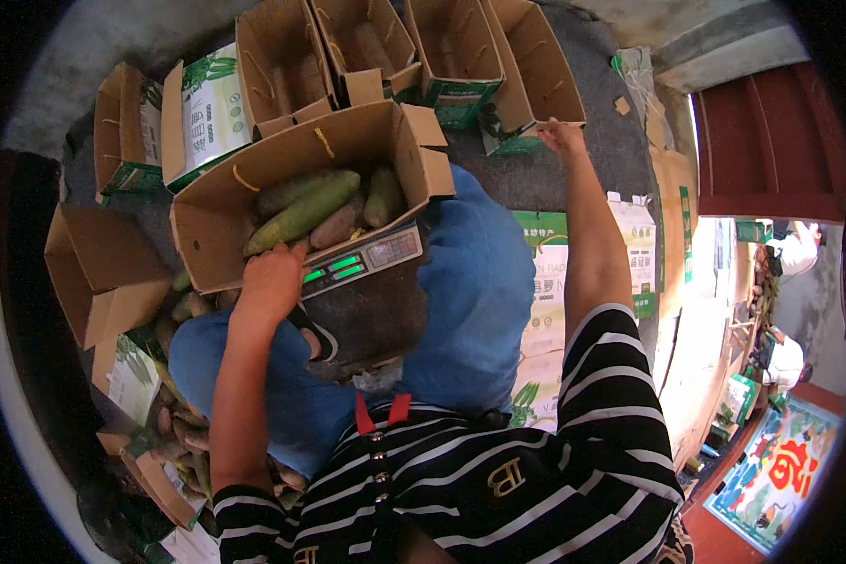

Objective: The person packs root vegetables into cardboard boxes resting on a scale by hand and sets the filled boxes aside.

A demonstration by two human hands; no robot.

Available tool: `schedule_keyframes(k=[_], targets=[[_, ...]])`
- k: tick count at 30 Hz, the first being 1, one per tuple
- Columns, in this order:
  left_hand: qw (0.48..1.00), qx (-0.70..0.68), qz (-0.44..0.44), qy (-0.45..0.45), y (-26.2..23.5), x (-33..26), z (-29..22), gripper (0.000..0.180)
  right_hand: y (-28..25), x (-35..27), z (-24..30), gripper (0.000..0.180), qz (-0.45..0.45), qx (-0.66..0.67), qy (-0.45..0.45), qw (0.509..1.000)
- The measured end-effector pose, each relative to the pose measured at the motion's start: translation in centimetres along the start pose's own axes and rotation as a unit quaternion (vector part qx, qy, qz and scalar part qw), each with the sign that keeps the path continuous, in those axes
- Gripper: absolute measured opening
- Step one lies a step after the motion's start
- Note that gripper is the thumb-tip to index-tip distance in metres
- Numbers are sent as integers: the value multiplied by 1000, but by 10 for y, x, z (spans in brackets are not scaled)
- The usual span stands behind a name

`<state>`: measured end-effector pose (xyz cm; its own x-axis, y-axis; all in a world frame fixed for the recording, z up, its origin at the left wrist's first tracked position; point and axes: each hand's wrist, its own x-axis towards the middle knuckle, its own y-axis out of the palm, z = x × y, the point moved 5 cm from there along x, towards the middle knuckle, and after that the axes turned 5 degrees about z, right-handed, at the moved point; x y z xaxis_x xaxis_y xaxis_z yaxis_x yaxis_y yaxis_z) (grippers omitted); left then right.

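In front of me, an open cardboard box holds several green radishes and stands on a digital scale with lit green displays. My left hand is closed over the box's near rim, its fingertips inside beside the radishes; their undersides are hidden. With my arm stretched far right, my right hand grips the near edge of another open carton, which has no radishes showing in it.
More open cartons line the far side. Another carton stands at left, above loose radishes heaped by my leg. Flat printed cardboard lies to my right. Beyond a doorway at far right, other people are beside more produce.
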<state>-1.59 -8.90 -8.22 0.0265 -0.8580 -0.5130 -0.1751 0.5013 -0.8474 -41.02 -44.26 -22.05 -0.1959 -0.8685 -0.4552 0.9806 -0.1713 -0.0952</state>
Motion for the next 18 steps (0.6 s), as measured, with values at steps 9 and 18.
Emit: schedule_keyframes(k=[9, 18], targets=[[1000, 5, -25, 14, 0, 4, -3, 23, -28, -4, -35, 19, -38, 141, -30, 989], [999, -4, -34, 5, 2, -2, 2, 22, 71, -172, -38, 24, 270, 78, 46, 959]])
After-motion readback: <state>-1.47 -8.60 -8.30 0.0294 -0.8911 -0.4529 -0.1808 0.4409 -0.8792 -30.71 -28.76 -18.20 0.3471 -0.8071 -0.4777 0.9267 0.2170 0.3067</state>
